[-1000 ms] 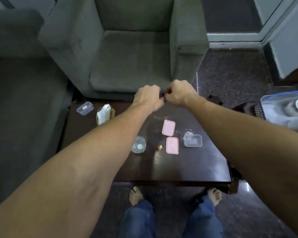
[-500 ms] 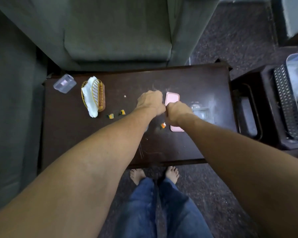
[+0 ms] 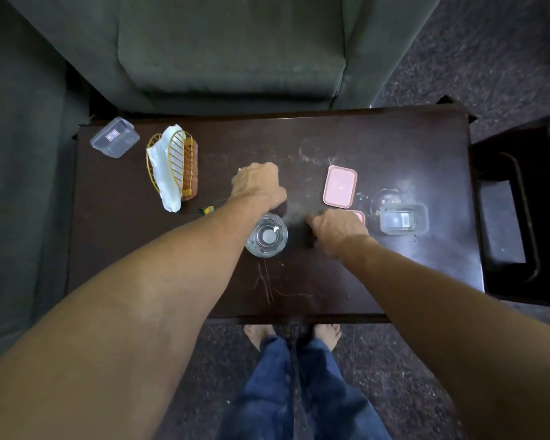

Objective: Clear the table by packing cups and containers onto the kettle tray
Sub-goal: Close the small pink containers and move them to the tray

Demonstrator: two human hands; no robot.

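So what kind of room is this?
Most likely a home living room: a grey upholstered armchair faces a low dark wooden coffee table, where a glass and small food containers sit.

Dim indoor light, glare on table (image 3: 394, 147), wide-angle edge distortion, slight blur

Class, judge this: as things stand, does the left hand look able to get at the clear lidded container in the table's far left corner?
Probably yes. The left hand is over mid-table, and only the wire napkin holder stands between it and the clear container; going over or behind it looks free.
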